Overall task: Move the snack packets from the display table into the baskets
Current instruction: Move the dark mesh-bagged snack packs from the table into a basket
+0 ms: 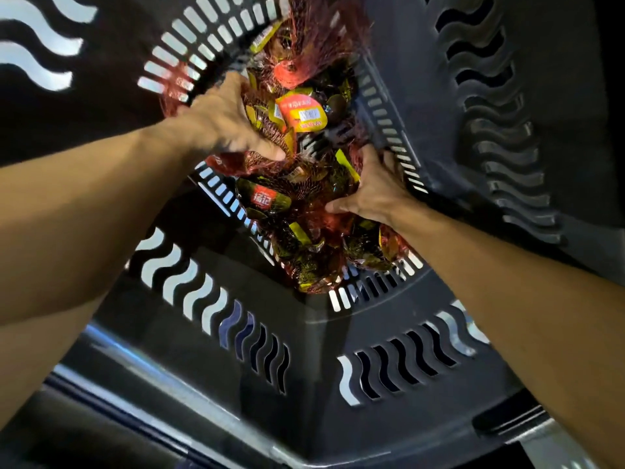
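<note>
Slotted walls of the basket [382, 113] crowd both grips. Left grip [230, 126] curls into a red net bag [287, 74]; right grip [370, 189], fingers spread, presses flat on snack packets [338, 170] beneath it on the basket floor.

The snack packets [304, 198] are piled at the bottom of a deep basket [338, 333], and they are seen from above. The pile is closed in by the basket's walls on every side. The left hand [223, 120] is wrapped round the left side of the pile, near the far end. The right hand [372, 187] is laid flat on the right side of the pile, between the packets and the right wall, and nearer than the left hand.
</note>
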